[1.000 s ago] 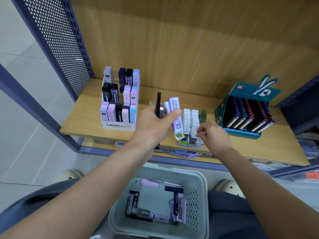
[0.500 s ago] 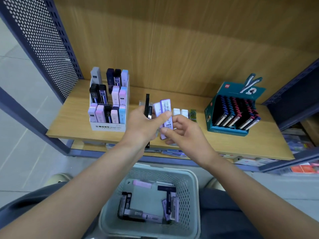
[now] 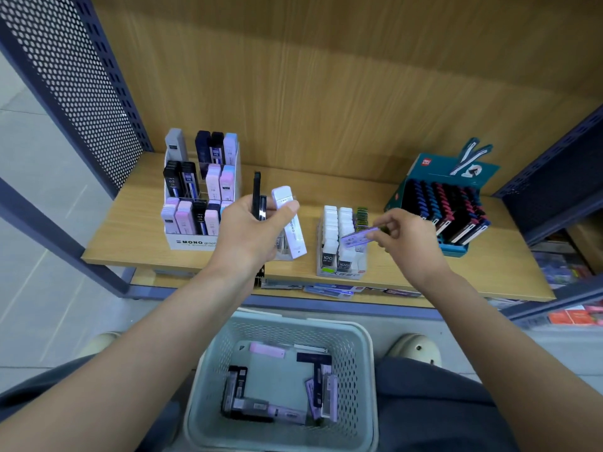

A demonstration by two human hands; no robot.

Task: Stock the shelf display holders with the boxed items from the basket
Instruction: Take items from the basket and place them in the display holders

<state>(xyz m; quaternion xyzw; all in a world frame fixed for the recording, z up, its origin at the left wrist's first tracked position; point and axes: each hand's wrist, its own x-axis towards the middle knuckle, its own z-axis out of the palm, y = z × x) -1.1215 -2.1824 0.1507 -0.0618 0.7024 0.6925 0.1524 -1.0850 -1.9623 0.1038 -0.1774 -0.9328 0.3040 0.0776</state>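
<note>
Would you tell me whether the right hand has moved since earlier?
Yes: the right hand moved right, off the left hand, to above the clear holder.

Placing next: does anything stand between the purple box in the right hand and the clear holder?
Nothing visible does. The right hand pinches the purple box at the clear holder; white boxes fill two rows.

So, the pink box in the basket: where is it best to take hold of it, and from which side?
Probably from above, pinching its two long edges near the middle. The pink box lies flat on the floor of the basket, nothing on top, apart from the other boxes, so both edges look free.
</note>
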